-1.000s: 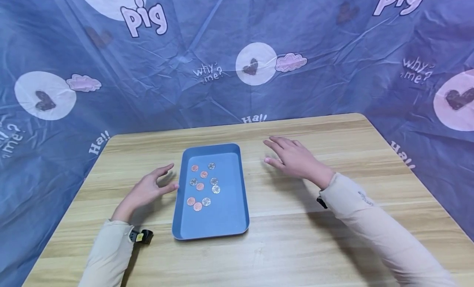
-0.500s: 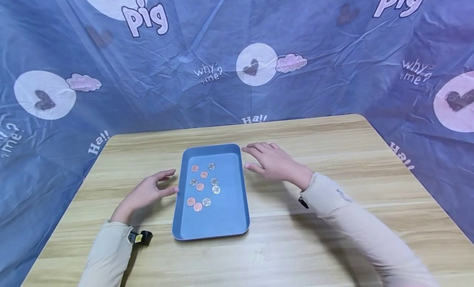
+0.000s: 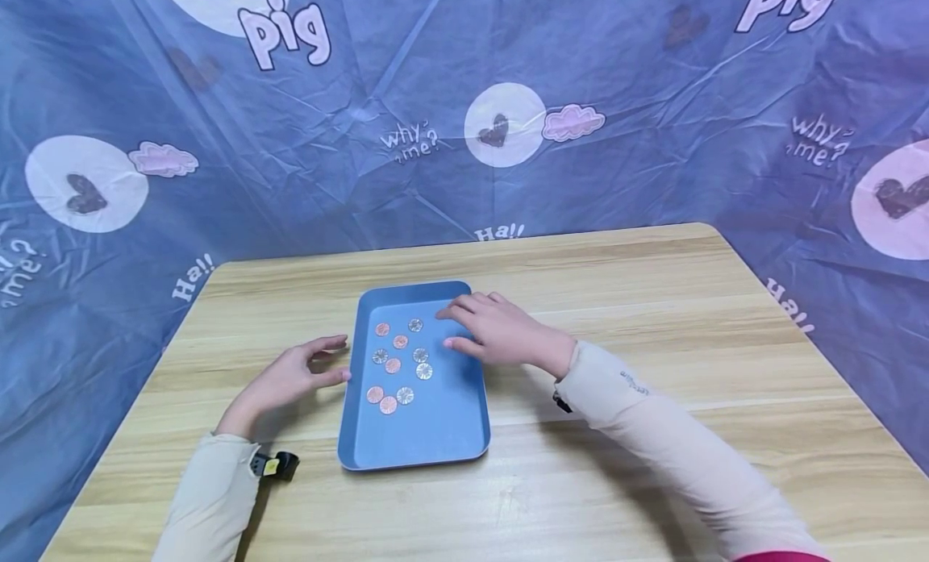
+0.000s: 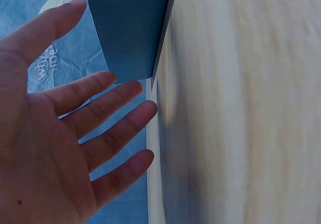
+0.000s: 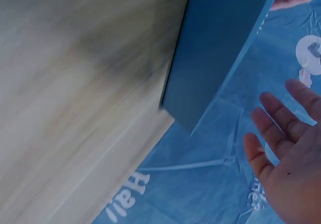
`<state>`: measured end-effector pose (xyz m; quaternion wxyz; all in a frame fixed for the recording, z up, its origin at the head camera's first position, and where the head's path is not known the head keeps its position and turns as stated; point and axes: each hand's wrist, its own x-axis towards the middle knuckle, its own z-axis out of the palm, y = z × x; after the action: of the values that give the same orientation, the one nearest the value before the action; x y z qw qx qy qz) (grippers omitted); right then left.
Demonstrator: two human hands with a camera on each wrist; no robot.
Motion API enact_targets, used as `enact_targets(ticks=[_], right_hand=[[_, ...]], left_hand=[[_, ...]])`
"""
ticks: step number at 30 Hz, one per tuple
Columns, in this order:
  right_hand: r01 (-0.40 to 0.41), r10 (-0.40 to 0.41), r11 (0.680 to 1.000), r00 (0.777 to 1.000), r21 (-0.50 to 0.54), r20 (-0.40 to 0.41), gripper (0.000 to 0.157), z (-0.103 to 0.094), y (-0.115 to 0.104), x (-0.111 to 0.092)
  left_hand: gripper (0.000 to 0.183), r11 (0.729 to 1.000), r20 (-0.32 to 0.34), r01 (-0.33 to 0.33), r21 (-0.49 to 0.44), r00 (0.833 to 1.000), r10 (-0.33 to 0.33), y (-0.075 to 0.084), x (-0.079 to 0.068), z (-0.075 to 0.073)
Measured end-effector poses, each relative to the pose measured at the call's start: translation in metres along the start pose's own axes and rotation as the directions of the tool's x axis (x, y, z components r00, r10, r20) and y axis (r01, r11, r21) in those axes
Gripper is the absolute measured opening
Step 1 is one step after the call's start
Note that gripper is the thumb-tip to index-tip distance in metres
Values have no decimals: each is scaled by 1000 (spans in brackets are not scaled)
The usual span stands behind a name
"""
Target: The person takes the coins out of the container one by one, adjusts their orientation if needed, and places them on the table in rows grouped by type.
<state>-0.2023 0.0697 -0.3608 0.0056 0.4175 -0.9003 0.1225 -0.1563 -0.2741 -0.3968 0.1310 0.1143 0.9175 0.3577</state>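
Observation:
A blue rectangular tray (image 3: 443,433) lies on the wooden table with several coins in its left half. Some are copper-coloured coins (image 3: 388,405), others silvery coins (image 3: 424,372). My left hand (image 3: 286,378) is beside the tray's left wall, thumb tip close to the rim; I cannot tell whether it touches. In the left wrist view the left hand (image 4: 65,133) shows its fingers spread beside the tray wall (image 4: 130,33). Over the tray's right side hovers my right hand (image 3: 501,332), fingers loosely bent and holding nothing, its fingertips just right of the silvery coins.
The wooden table (image 3: 617,280) extends around the tray on all sides. Behind it hangs a blue printed cloth (image 3: 348,183). A black wrist strap (image 3: 279,465) sits at the left sleeve's cuff.
My right hand has moved left, from the table on the right to above the tray's right side. The left hand stays almost where it was, and the coins have not moved.

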Motion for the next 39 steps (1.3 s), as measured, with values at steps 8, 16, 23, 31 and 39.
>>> enact_targets(ticks=[8, 16, 23, 31, 39], right_hand=[[57, -61, 996, 997, 67, 48, 43, 11, -10, 10], [66, -84, 985, 990, 160, 109, 41, 23, -15, 18], [65, -93, 983, 982, 170, 163, 36, 32, -15, 24], [59, -87, 988, 975, 139, 206, 33, 40, -16, 29], [24, -55, 991, 969, 130, 240, 33, 41, -17, 34]], left_hand=[[76, 1000, 23, -4, -18, 1000, 4, -1, 0, 2], [75, 999, 44, -18, -33, 999, 20, -1, 1, 2], [75, 999, 65, -16, -41, 998, 19, 0, 0, 1], [75, 997, 77, -22, -70, 997, 27, -2, 2, 1], [76, 996, 90, -23, -89, 995, 31, -2, 3, 1]])
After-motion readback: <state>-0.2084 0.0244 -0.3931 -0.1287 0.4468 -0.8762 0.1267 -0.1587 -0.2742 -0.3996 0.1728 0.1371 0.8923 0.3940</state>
